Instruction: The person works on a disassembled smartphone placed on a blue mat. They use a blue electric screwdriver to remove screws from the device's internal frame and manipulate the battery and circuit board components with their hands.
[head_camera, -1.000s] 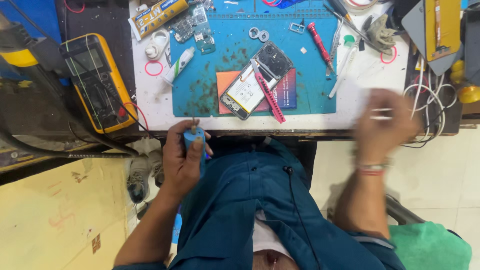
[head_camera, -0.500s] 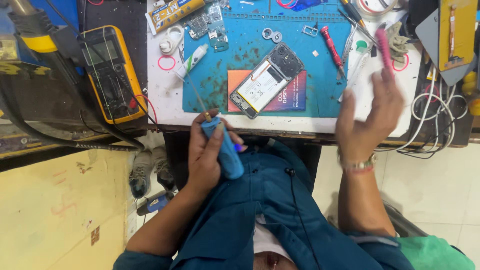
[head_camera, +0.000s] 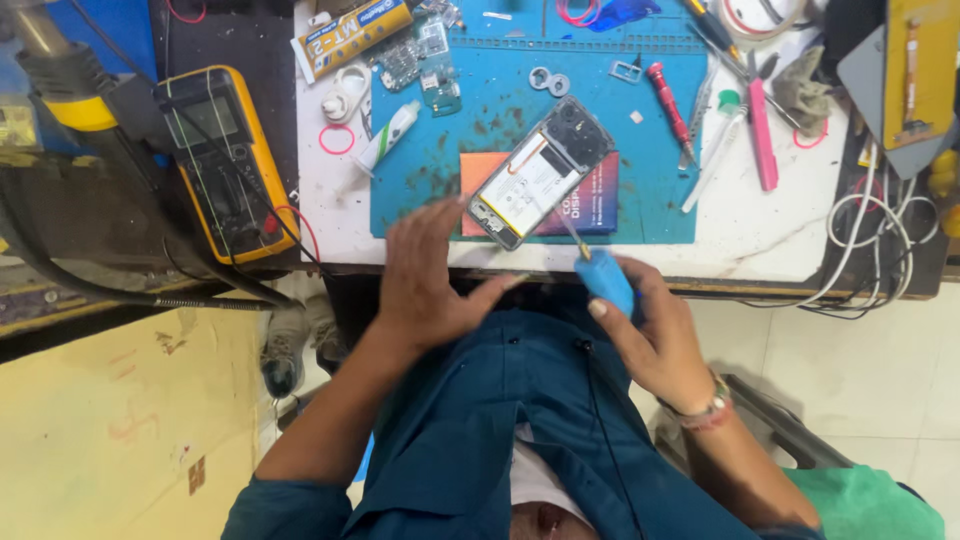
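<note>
Screwdriver with a blue handle (head_camera: 603, 280) sits in the right hand (head_camera: 655, 335), fingers clenched around the handle just off the near edge of the desk (head_camera: 760, 240), its thin metal shaft pointing up toward an opened smartphone (head_camera: 540, 172). The phone lies tilted, back cover off, on an orange-and-purple card (head_camera: 595, 195) on a blue work mat (head_camera: 500, 110). The shaft tip is near the phone's lower edge; whether it touches cannot be told. The left hand (head_camera: 425, 275) is blurred, its grip released and empty, fingers spread over the mat's near edge just left of the phone.

On the mat above the phone lie two small metal rings (head_camera: 548, 80), circuit board pieces (head_camera: 420, 55) and a red-handled screwdriver (head_camera: 668, 100). Right of the mat are a pink tool (head_camera: 763, 135) and a white syringe with a green cap (head_camera: 715, 150); white cables (head_camera: 880, 240) coil farther right. Left of the mat are a white tube (head_camera: 388, 135), a red rubber band (head_camera: 336, 138) and a boxed adhesive tube (head_camera: 350, 38). A yellow multimeter (head_camera: 222, 160) rests well to the left. Nothing lies between the hands and the phone.
</note>
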